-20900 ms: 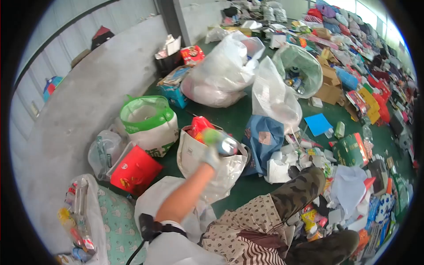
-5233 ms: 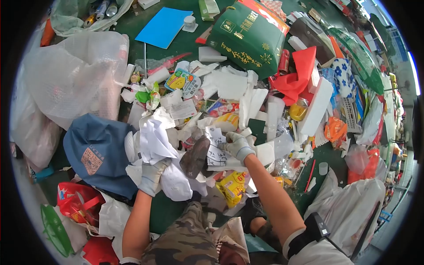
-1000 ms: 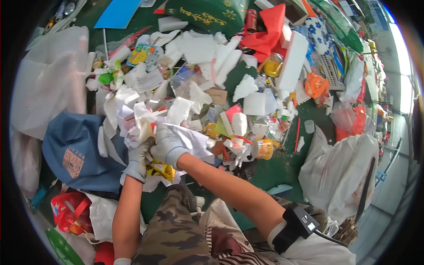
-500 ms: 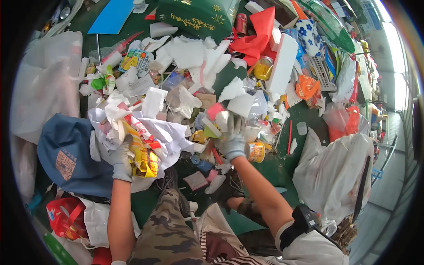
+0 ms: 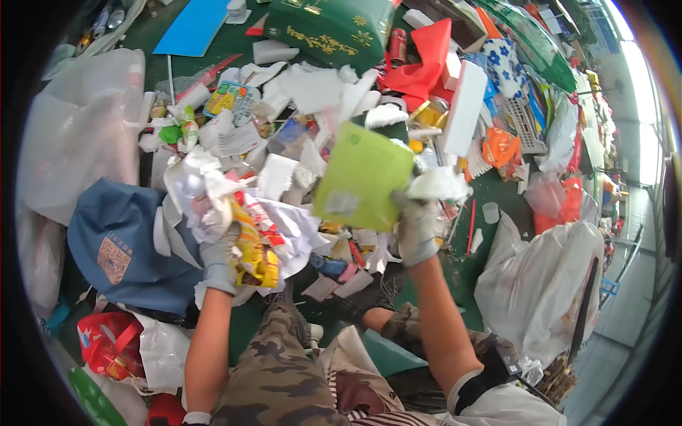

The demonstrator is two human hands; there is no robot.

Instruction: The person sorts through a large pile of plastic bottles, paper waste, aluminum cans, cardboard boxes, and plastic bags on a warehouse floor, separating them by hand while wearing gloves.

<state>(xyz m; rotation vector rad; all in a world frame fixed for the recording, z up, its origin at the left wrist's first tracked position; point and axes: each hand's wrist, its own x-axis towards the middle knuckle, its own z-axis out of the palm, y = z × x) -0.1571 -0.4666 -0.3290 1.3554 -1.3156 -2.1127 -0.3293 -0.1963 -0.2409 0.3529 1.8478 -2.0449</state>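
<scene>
My gloved right hand point(image 5: 419, 234) grips a flat, light-green square sheet, like a card point(image 5: 366, 170), by its right edge and lifts it over the litter. A white foam piece point(image 5: 442, 184) shows just beyond those fingers. At the left, my gloved left hand point(image 5: 219, 261) is closed around a bundle of crumpled white paper point(image 5: 298, 224) and a yellow-and-red wrapper point(image 5: 252, 255). The blue fabric bag point(image 5: 135, 245) with a square printed code lies right beside that hand. Scraps of paper and foam point(image 5: 277, 176) spread between the two hands.
A green box point(image 5: 323, 28) with gold writing stands at the back. A long white foam block point(image 5: 465, 106) leans near red sheeting point(image 5: 423, 64). Full white plastic bags point(image 5: 536, 273) sit at the right, and a large translucent bag point(image 5: 82, 135) at the left.
My right hand has picked up the green card from the pile and moved slightly right with it. My left hand, still holding the paper and wrapper, has shifted a little right.
</scene>
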